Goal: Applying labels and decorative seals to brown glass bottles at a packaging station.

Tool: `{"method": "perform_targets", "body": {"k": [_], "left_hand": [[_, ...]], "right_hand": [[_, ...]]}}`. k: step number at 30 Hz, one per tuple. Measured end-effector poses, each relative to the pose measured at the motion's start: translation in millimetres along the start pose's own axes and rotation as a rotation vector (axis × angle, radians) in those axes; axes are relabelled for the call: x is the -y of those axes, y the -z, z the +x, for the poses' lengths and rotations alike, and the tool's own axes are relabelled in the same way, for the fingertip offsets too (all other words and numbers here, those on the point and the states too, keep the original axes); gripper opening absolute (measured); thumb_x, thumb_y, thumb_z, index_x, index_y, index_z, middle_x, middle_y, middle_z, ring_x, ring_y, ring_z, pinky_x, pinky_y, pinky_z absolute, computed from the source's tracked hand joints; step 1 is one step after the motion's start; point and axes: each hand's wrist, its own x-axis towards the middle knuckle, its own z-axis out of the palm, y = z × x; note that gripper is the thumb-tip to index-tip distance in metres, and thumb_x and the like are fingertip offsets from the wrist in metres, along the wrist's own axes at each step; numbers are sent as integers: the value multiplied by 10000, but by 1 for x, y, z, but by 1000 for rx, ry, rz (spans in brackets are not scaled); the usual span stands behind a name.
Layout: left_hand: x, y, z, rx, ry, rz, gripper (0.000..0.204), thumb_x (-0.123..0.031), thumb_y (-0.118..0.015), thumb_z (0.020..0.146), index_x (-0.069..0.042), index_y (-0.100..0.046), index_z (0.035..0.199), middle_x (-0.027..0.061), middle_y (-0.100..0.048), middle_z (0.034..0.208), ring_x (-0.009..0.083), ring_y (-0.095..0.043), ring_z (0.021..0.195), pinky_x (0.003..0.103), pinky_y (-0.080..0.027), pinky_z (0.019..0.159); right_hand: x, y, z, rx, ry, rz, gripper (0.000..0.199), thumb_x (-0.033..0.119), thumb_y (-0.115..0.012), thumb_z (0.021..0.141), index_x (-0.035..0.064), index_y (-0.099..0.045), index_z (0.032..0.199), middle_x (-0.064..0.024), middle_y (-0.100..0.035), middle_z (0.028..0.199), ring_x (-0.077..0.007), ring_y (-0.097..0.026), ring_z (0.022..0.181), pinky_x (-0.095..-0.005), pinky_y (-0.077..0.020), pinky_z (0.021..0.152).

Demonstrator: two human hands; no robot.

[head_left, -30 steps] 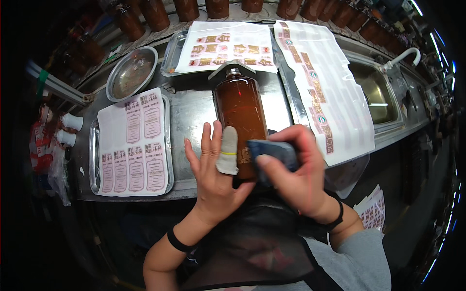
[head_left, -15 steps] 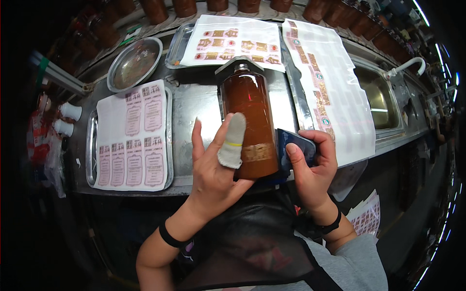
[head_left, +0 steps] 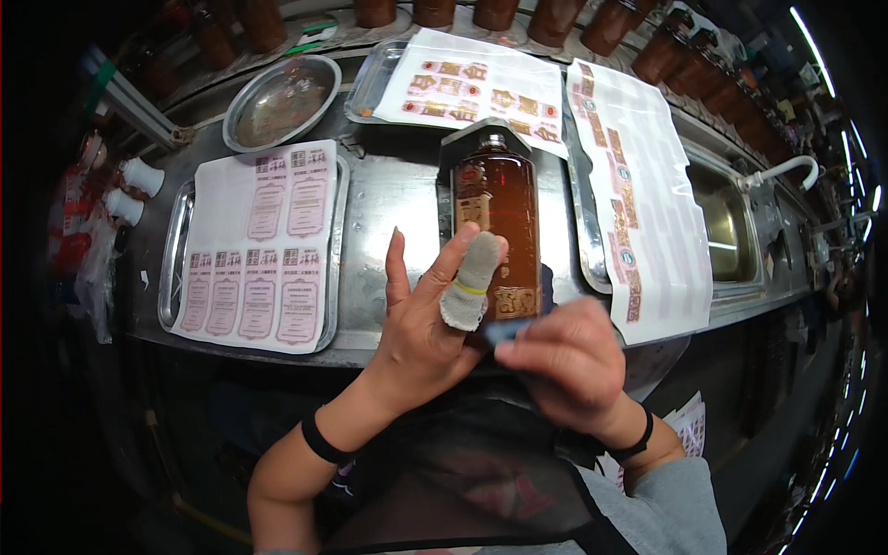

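Note:
A brown square-sided bottle (head_left: 513, 213) with a gold patterned band near its base lies on a dark holder (head_left: 450, 171), its neck pointing away from me. My left hand (head_left: 421, 324) holds the bottle low on its left side, with some fingers stretched along it. One of those fingers wears a cloth finger cover (head_left: 476, 277) with a yellow band. A label shows on the bottle's left face, partly behind the fingers. My right hand (head_left: 573, 356), blurred by motion, is closed on a flat blue scraper (head_left: 506, 331) beside the bottle's base.
Label sheets (head_left: 254, 245) lie on a metal tray (head_left: 339, 213) at left, with more sheets (head_left: 462, 88) on a far tray and a long sheet (head_left: 661, 213) at right. A metal bowl (head_left: 282, 102), a sink (head_left: 731, 217) with a white faucet (head_left: 786, 166), and several brown bottles (head_left: 555, 20) stand around.
The bottle is turned, and a label now shows on its left face. My right hand has moved left and nearer to me with the scraper, to the bottle's base. My view has shifted slightly.

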Motion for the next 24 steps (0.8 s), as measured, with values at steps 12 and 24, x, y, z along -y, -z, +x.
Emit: {"method": "perform_targets", "body": {"k": [12,24], "left_hand": [[2,-8,-13,-168,210,-133,1019,-325,-837,706,16,-291,1496,273,-368,1507,378,-363,1412,641,-103,1156],[3,-14,-20,-112,167,-118,845,-141,-786,659,35,-418,1399,232,-518,1371,393,-486,1297,599,-226,1160]], "right_hand": [[9,-1,-1,-285,-247,14,415,-66,-758,617,39,-701,1015,-72,-622,805,-250,-593,707,-353,-459,651],[14,-3,1,-171,-231,-56,421,-84,-736,584,25,-715,990,-83,-634,829,-248,-604,726,-337,-468,655]]}}
